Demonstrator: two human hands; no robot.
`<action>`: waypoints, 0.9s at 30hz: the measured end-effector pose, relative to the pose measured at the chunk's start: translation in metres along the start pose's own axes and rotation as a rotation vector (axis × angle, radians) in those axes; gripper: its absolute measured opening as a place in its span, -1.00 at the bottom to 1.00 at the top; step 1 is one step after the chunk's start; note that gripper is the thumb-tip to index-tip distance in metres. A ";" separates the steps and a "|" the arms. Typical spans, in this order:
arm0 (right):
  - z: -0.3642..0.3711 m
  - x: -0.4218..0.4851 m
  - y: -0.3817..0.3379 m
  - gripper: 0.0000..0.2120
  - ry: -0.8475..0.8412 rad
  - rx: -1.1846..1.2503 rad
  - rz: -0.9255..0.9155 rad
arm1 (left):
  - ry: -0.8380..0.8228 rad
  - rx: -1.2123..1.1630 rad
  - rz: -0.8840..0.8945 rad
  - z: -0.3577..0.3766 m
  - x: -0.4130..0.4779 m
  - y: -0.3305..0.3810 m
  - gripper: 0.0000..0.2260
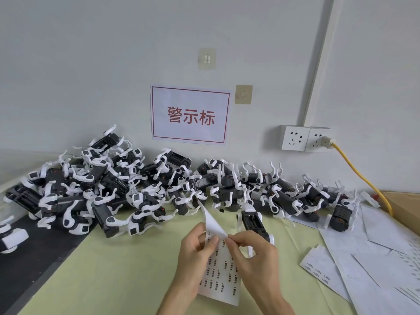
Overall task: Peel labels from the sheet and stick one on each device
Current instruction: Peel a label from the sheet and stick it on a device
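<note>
A white label sheet [223,272] printed with rows of small labels is held over the pale green table [127,269]. My left hand [195,255] grips the sheet's left edge with the thumb on its printed face. My right hand [252,253] pinches the sheet's upper part, which curls up and back, white side showing. A long heap of black-and-white devices [141,192] lies along the wall. One device [253,220] lies apart, just behind my right hand.
Loose white sheets [375,253] cover the table's right side beside a cardboard box [406,204]. A yellow cable [363,178] runs from the wall sockets [305,138] down to the box. A black strip [29,258] borders the table at left. A red-framed sign [190,114] hangs on the wall.
</note>
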State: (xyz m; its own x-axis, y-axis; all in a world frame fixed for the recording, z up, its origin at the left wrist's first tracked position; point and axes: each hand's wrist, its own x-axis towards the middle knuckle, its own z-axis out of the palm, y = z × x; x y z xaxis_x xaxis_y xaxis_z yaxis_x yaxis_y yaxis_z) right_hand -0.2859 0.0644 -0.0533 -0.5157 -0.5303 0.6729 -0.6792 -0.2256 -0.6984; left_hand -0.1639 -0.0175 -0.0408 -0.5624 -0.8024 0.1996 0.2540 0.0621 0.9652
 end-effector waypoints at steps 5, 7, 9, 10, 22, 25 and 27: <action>-0.002 0.001 -0.001 -0.69 -0.013 -0.010 0.032 | -0.007 0.028 0.003 -0.001 0.000 -0.001 -0.63; -0.002 0.002 -0.001 -0.69 -0.013 -0.015 0.038 | -0.014 0.038 0.007 0.000 0.000 -0.001 -0.64; -0.001 0.002 -0.002 -0.69 -0.018 -0.023 0.049 | -0.013 0.032 0.000 0.000 -0.001 0.001 -0.65; 0.000 0.003 -0.002 -0.69 -0.020 -0.026 0.054 | -0.011 0.028 -0.005 0.000 -0.001 0.001 -0.67; -0.008 0.008 -0.006 -0.63 -0.069 -0.033 0.046 | -0.061 -0.035 -0.035 0.000 0.001 0.000 -0.78; -0.009 0.009 -0.002 -0.68 -0.084 -0.032 0.062 | -0.048 -0.009 -0.045 0.000 0.003 -0.004 -0.71; -0.009 0.009 0.000 -0.75 -0.098 -0.042 0.054 | -0.040 -0.002 -0.054 -0.001 0.004 -0.006 -0.75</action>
State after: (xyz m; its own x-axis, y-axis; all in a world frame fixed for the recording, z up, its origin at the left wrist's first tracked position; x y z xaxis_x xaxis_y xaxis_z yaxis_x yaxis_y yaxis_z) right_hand -0.2955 0.0674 -0.0451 -0.5001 -0.6186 0.6060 -0.6740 -0.1614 -0.7209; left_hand -0.1668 -0.0222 -0.0457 -0.6064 -0.7801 0.1540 0.2237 0.0185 0.9745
